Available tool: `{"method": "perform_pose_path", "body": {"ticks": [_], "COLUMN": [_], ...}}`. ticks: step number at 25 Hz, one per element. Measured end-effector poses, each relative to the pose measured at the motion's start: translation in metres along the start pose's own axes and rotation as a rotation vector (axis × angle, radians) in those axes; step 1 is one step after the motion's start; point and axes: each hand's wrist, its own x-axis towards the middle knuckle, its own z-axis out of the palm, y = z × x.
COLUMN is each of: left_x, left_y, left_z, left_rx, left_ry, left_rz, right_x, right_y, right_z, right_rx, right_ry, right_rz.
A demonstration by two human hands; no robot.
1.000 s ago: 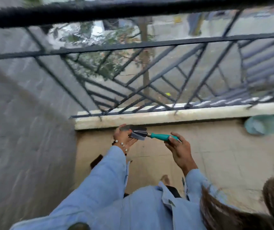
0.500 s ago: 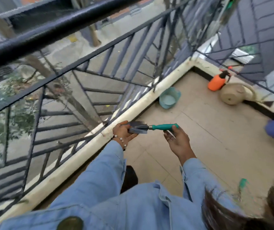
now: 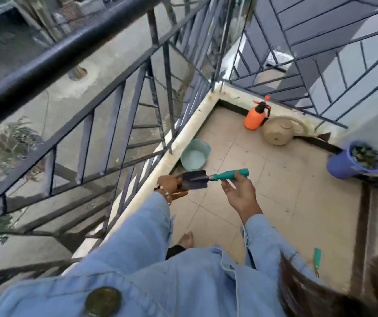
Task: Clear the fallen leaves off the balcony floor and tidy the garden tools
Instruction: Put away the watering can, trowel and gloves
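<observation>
Two hands | left (image 3: 172, 186) grips trowel (image 3: 208, 178) blade | right (image 3: 240, 193) now loosened, fingers touching handle

No readable text, labels, brands or numbers anywhere; trowel (image 3: 208, 178), orange sprayer (image 3: 254, 116), watering can (image 3: 278, 131), teal tub (image 3: 195, 155) and blue pot (image 3: 343, 164) all show plain surfaces, jacket button (image 3: 103, 301) too blurred to read
</observation>
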Motion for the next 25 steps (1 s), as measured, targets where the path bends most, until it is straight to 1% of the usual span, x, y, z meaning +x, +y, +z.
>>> {"method": "perform_pose_path", "body": {"ticks": [2,5,10,12,14,15,17,19,21,22,25], "left_x": [0.022,0.050,0.122,0.150,0.194,0.215,0.265,0.310,0.350,0.372,0.459], "left_y": [0.025,0.046,0.076,0.093,0.107,0.113,0.118,0.116,0.106,0.096,0.056], "left_z": [0.021,0.043,0.084,0.100,0.118,0.126,0.140,0.148,0.150,0.149,0.139], "left_rx": [0.029,0.071,0.169,0.109,0.020,0.068,0.064,-0.020,-0.041,-0.039,-0.224], "left_ry": [-0.002,-0.012,0.018,0.064,0.120,0.163,0.225,0.264,0.259,0.296,0.391], "left_rz": [-0.008,-0.014,-0.073,-0.126,-0.230,-0.238,-0.233,-0.238,-0.279,-0.292,-0.310], "right_x": [0.026,0.064,0.152,0.193,0.246,0.274,0.330,0.382,0.429,0.453,0.535], "right_y": [-0.023,-0.043,-0.082,-0.094,-0.105,-0.109,-0.115,-0.110,-0.095,-0.084,-0.026], "right_z": [0.025,0.049,0.092,0.110,0.128,0.136,0.152,0.166,0.171,0.170,0.156], "right_rx": [-0.008,-0.035,-0.218,-0.286,-0.365,-0.393,-0.427,-0.471,-0.493,-0.499,-0.532], "right_ry": [0.003,-0.020,-0.055,-0.061,-0.067,-0.073,-0.092,-0.113,-0.116,-0.118,-0.104], "right_rz": [0.016,0.044,0.136,0.167,0.208,0.224,0.249,0.290,0.334,0.355,0.416]}}
